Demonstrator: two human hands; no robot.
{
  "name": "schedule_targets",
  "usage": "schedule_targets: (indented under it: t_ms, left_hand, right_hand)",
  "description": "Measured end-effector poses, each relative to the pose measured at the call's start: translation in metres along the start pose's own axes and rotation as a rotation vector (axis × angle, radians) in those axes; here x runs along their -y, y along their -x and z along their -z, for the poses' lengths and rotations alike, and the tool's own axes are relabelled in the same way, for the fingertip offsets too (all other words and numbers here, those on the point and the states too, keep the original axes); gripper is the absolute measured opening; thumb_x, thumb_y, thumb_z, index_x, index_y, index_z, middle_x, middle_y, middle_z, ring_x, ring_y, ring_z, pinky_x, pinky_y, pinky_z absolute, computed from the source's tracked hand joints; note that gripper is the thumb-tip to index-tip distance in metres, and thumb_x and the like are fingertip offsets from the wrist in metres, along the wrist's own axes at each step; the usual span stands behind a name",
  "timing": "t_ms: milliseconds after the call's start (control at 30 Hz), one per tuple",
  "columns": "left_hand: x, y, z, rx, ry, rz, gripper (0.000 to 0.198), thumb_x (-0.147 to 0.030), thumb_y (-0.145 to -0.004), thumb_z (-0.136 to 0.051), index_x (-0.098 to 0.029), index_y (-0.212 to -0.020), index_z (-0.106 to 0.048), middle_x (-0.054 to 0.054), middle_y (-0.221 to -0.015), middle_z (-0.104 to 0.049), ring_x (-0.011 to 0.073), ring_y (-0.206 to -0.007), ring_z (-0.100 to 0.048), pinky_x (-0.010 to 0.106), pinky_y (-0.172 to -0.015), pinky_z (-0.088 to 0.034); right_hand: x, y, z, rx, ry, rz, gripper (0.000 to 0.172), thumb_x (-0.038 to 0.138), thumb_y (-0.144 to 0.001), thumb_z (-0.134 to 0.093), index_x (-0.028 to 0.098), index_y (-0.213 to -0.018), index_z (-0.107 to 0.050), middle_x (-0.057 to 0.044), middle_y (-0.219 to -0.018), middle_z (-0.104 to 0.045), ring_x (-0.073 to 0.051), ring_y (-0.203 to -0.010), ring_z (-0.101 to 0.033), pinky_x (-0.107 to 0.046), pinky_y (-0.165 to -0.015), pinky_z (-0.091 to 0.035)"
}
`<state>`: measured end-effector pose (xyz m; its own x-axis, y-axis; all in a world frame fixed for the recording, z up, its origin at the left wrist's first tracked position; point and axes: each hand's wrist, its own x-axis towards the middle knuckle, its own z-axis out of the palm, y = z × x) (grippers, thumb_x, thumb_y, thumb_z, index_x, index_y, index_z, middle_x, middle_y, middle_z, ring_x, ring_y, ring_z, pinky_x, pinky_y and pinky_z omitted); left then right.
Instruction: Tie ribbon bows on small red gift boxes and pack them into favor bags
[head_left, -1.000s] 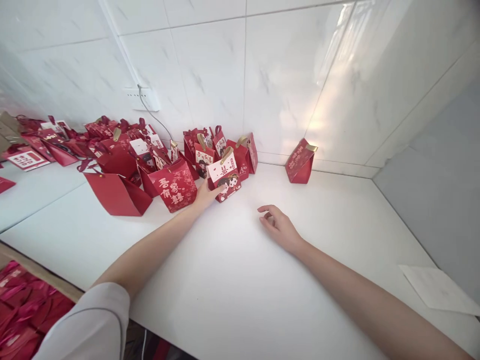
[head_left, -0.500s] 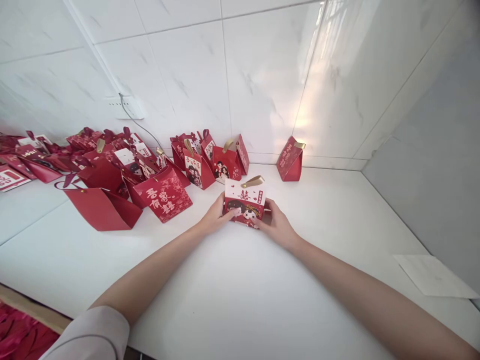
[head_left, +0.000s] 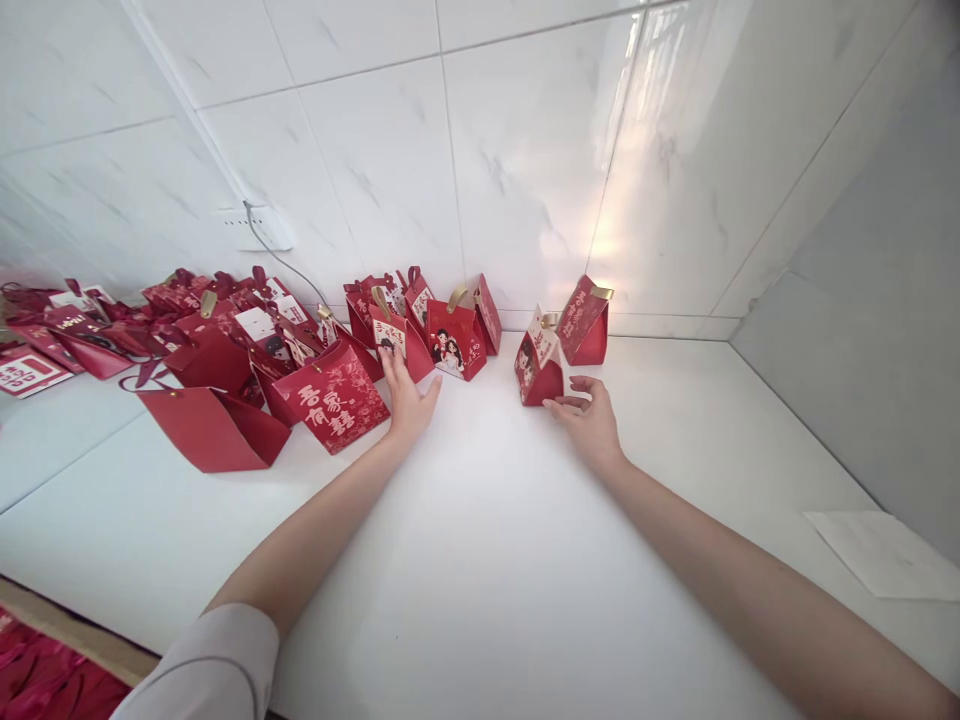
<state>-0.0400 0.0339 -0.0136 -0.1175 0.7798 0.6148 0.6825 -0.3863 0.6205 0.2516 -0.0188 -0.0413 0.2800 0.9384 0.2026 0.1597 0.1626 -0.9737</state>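
A red and white gift box [head_left: 538, 368] with a gold ribbon loop stands on the white tabletop, turned so its open red side faces right. My right hand [head_left: 591, 420] is at its lower right corner, fingers curved and apart, thumb tip at or very near the box. My left hand [head_left: 407, 398] has its fingers stretched out and thumb spread. Its fingertips overlap the front of a red gift box with a picture panel [head_left: 389, 338]; whether they touch it I cannot tell. Just right of that hand is a red box with a printed couple [head_left: 457, 340].
Another red gift box [head_left: 586, 320] stands against the tiled wall [head_left: 525, 150]. Many red boxes are crowded at the left, with a large red one [head_left: 214, 425] and a red box with white characters [head_left: 334, 398] in front. A white sheet [head_left: 881, 553] lies at the right.
The red and white box has gone from between both hands to a spot farther back and right, turned sideways. My left hand has left it and moved left toward the standing boxes.
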Motion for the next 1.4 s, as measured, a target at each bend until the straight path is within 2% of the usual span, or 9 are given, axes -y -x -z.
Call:
schedule_targets:
  t_ms: [200,333,567,700,867,1033,1133,1267,1400]
  left_hand:
    - [0.017,-0.056,-0.013,-0.206,-0.037,0.089,0.117,-0.049,-0.069,-0.079,-0.014,-0.154,-0.007,0.022,-0.162,0.003,0.0319,-0.151,0.004,0.048,-0.123,-0.004]
    - [0.025,-0.077,-0.013,-0.115,-0.053,0.134,0.14,-0.053,-0.053,-0.087,-0.016,-0.154,0.002,0.024,-0.161,0.001,0.0377,-0.15,0.005,0.055,-0.121,0.0]
    - [0.034,-0.076,0.011,-0.081,0.096,-0.016,0.118,-0.068,-0.067,-0.07,-0.019,-0.154,-0.009,0.02,-0.143,-0.039,0.0328,-0.138,-0.038,0.048,-0.116,-0.028]
    - [0.007,-0.071,0.016,0.024,0.287,-0.21,0.105,-0.084,-0.07,-0.049,-0.021,-0.15,-0.026,0.016,-0.148,-0.037,0.0333,-0.139,-0.039,0.042,-0.115,-0.032]
    - [-0.043,-0.048,-0.011,0.427,0.533,-0.288,0.092,-0.069,-0.068,-0.068,-0.022,-0.143,-0.04,0.015,-0.141,-0.048,0.0361,-0.131,-0.048,0.045,-0.11,-0.04]
    - [-0.059,-0.008,-0.046,0.585,0.484,-0.27,0.097,-0.053,-0.068,-0.076,-0.021,-0.148,-0.032,0.017,-0.149,-0.041,0.0355,-0.136,-0.043,0.047,-0.111,-0.039]
    - [-0.059,0.006,-0.057,0.495,0.271,-0.28,0.097,-0.048,-0.072,-0.076,-0.023,-0.151,-0.026,0.015,-0.153,-0.035,0.0332,-0.141,-0.036,0.049,-0.115,-0.033]
    - [-0.058,0.002,-0.055,0.309,0.056,-0.413,0.104,-0.052,-0.073,-0.074,-0.024,-0.155,-0.017,0.013,-0.163,-0.014,0.0343,-0.15,-0.011,0.052,-0.123,-0.008]
    - [-0.031,-0.026,-0.043,-0.061,0.08,-0.36,0.069,-0.048,-0.094,-0.045,-0.023,-0.154,-0.02,0.01,-0.163,-0.011,0.0265,-0.152,-0.009,0.046,-0.124,-0.006]
  right_hand:
    - [-0.002,0.002,-0.005,0.137,-0.046,0.008,0.05,0.044,-0.078,-0.067,0.023,-0.119,-0.046,-0.013,-0.135,-0.049,-0.025,-0.118,-0.057,-0.04,-0.087,-0.055]
    - [-0.002,0.001,-0.004,0.156,-0.015,0.001,0.044,0.041,-0.081,-0.063,0.022,-0.117,-0.048,-0.013,-0.131,-0.051,-0.024,-0.11,-0.06,-0.041,-0.086,-0.053]
    - [-0.003,0.002,-0.004,0.173,0.0,0.016,0.036,0.039,-0.081,-0.06,0.023,-0.113,-0.052,-0.01,-0.129,-0.05,-0.02,-0.099,-0.061,-0.038,-0.081,-0.053]
    - [-0.002,0.002,-0.003,0.174,0.006,0.016,0.035,0.038,-0.081,-0.06,0.024,-0.111,-0.053,-0.009,-0.126,-0.052,-0.02,-0.095,-0.061,-0.038,-0.081,-0.052]
    - [0.001,0.003,-0.001,0.182,0.019,0.008,0.036,0.037,-0.081,-0.058,0.023,-0.113,-0.052,-0.009,-0.118,-0.056,-0.02,-0.091,-0.061,-0.038,-0.076,-0.053]
    - [0.006,0.004,-0.001,0.176,0.033,0.023,0.034,0.037,-0.08,-0.058,0.024,-0.111,-0.052,-0.009,-0.124,-0.055,-0.02,-0.09,-0.06,-0.037,-0.077,-0.052]
    - [0.007,0.004,-0.001,0.173,0.05,0.025,0.03,0.037,-0.08,-0.058,0.022,-0.106,-0.053,-0.008,-0.115,-0.058,-0.019,-0.084,-0.059,-0.036,-0.077,-0.051]
    - [0.01,0.008,0.0,0.251,0.078,0.021,0.017,0.036,-0.083,-0.055,0.022,-0.093,-0.059,0.001,-0.075,-0.057,-0.017,-0.068,-0.055,-0.033,-0.069,-0.047]
    - [0.011,0.012,0.0,0.322,0.08,0.031,0.014,0.034,-0.083,-0.055,0.023,-0.088,-0.061,0.001,-0.073,-0.06,-0.016,-0.068,-0.056,-0.031,-0.067,-0.046]
